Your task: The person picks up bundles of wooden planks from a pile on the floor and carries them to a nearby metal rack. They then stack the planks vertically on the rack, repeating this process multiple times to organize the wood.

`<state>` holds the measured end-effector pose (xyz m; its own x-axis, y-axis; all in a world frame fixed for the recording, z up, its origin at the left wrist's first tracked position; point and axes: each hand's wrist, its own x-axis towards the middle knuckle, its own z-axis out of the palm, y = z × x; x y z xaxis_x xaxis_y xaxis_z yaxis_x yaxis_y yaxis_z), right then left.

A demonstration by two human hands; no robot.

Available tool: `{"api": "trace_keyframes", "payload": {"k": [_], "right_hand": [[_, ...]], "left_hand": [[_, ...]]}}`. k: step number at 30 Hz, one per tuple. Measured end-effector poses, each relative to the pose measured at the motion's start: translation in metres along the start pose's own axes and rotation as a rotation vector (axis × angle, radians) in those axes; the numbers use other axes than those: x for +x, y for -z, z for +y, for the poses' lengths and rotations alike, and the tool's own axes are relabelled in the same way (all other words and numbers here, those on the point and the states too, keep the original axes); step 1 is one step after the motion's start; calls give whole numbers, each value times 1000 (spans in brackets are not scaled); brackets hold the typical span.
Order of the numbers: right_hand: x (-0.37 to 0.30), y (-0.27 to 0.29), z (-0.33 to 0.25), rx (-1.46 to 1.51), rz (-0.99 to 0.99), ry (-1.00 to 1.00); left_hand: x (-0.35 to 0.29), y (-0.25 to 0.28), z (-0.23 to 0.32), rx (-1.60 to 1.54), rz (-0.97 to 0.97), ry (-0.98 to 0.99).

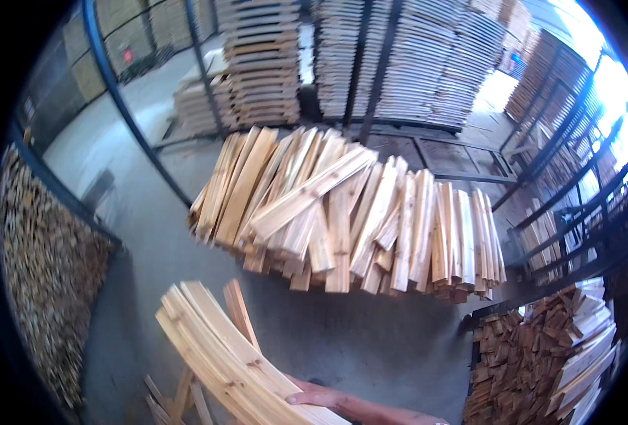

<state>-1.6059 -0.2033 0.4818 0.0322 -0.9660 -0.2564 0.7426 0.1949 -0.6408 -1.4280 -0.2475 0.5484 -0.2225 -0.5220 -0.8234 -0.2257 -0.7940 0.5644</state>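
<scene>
My right hand (317, 397) reaches in from the lower edge and grips the right side of a bundle of pale wooden boards (222, 350). Its thumb lies on top of the boards, and the other fingers are mostly hidden. The boards are long and knotty, lie side by side, and slant from the upper left to the lower right. A narrower wooden strip (240, 315) sticks up just behind the bundle. My left hand is out of sight. Ahead, a wide heap of wooden boards (339, 227) lies in a row, with one board laid diagonally across the others.
Loose wood pieces (179, 400) lie at lower left. Stacked timber fills the left side (45, 283), and a bin of short offcuts (519, 354) stands at right. Dark metal posts (133, 117) rise around the heap. Tall board stacks (261, 64) stand behind on the grey floor (314, 333).
</scene>
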Motion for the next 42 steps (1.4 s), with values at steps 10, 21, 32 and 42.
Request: {"api": "trace_keyframes", "payload": {"k": [10,21,32,42], "right_hand": [[-123,48,-204,-346,544,510],[-95,340,-200,-1046,1696,108],[-62,308,-213,-1338,1593,131],[-176,416,-187,-502,1756,435]], "left_hand": [[49,-204,65,176,-854,-344],[215,-428,151,1072,-606,-1641],[264,-429,137,1294,-62,-1048],[195,-498,80,1082,-605,-1271]]}}
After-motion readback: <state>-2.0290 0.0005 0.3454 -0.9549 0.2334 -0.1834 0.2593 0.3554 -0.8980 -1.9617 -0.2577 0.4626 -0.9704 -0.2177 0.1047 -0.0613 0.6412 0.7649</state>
